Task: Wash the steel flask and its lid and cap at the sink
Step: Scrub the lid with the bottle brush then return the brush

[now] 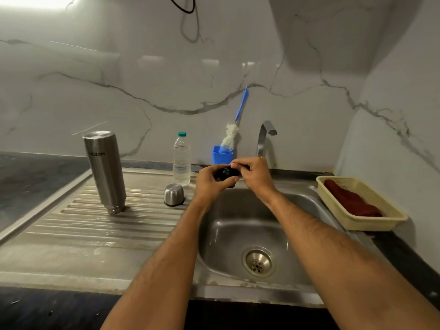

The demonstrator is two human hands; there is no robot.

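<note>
The steel flask (pixel 104 171) stands upside down on the ribbed drainboard (pixel 78 225), left of the sink. Its steel cap (pixel 174 194) sits mouth-down on the drainboard near the basin's left rim. Over the back of the sink basin (pixel 240 234) both my hands hold the small black lid (pixel 225 173). My left hand (pixel 210 184) grips it from the left and below. My right hand (pixel 253 173) pinches it from the right, fingers on top. Most of the lid is hidden by my fingers.
A plastic water bottle (pixel 181 158) stands behind the cap. A blue holder (pixel 222 155) with a blue-handled bottle brush (pixel 234 129) is at the wall. The tap (pixel 264 136) is behind my hands, with no water showing. A cream basket (pixel 359 203) with a red cloth sits right.
</note>
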